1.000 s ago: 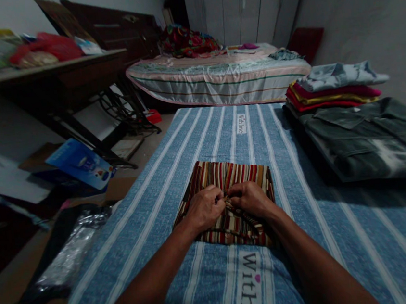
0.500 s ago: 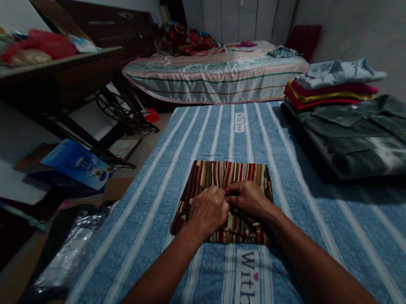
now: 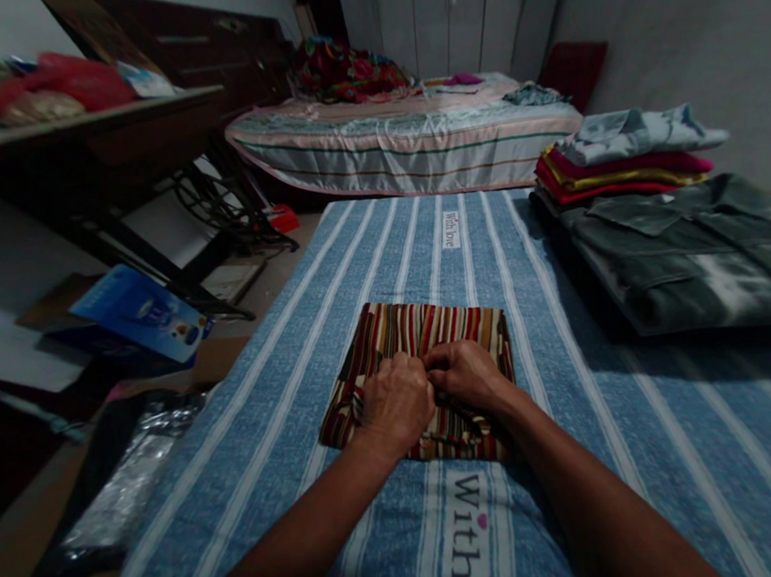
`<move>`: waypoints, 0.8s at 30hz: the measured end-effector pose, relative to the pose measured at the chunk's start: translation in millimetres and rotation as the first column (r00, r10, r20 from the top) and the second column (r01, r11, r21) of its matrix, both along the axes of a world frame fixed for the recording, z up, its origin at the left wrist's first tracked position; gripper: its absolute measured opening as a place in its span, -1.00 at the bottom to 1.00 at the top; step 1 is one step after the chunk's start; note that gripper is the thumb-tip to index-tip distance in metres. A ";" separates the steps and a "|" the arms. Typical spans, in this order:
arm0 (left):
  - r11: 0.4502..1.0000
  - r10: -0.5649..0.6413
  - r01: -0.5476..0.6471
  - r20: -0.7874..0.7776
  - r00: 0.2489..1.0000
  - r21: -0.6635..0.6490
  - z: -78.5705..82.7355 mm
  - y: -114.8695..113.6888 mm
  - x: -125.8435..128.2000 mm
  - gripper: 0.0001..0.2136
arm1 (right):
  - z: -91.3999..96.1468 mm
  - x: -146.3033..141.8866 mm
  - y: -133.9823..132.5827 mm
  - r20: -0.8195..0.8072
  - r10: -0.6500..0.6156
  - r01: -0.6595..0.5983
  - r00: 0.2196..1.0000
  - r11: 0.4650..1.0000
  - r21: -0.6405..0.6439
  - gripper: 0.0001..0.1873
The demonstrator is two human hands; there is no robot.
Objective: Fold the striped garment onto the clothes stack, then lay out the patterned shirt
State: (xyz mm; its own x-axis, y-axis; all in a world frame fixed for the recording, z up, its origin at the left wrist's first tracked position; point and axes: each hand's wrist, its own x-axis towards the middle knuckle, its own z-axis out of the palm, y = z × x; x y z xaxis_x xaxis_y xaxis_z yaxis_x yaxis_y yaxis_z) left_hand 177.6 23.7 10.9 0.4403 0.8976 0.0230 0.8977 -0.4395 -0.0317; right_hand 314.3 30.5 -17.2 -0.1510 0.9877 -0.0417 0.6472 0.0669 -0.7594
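Observation:
A folded striped garment [image 3: 440, 319] in red, brown, cream and black lies flat on the blue-and-white striped cloth [image 3: 282, 354]. Over its middle, my left hand [image 3: 401, 397] is closed with the knuckles up. My right hand [image 3: 463, 372] meets it from the right, thumb and fingers pinched together. Both sets of fingertips come together on the garment's fabric, apparently gripping it. What exactly lies between the fingertips is hidden by the hands.
A dark green garment [image 3: 713, 254] lies folded at the right, with a stack of folded clothes [image 3: 634, 161] behind it. Farther back stands a bed [image 3: 411, 139]. On the left are a sewing machine table [image 3: 134, 122], a blue box [image 3: 140, 314] and a plastic-wrapped package [image 3: 124, 490].
The whole view has shifted slightly. My hands stay together on the striped garment, with the left hand turned a little; the garment keeps its place.

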 end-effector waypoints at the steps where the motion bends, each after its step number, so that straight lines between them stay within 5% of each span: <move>1: 1.000 0.003 -0.003 -0.007 1.000 -0.003 -0.3 0.1 0.0 -0.79 | 0.3 -0.2 -0.3 -0.007 0.001 -0.001 1.000 1.000 0.002 -0.81; 13: 0.999 -0.007 0.006 -0.022 1.000 -0.053 1.1 2.7 -2.6 -0.78 | 5.3 -2.1 -1.9 0.033 -0.015 0.015 0.999 1.000 0.000 -0.81; 24: 0.987 0.048 -0.030 0.116 0.992 -0.159 -0.2 18.1 -14.9 -0.87 | 9.6 -2.4 -3.7 0.070 -0.003 0.003 0.998 1.000 -0.008 -0.82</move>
State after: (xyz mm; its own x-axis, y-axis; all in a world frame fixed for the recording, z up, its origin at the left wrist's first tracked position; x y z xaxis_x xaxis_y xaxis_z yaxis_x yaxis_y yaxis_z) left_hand 162.7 41.7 10.7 0.4075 0.9106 -0.0688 0.9074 -0.3953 0.1426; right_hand 311.9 26.8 -7.7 -0.1444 0.9877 -0.0600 0.6992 0.0590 -0.7125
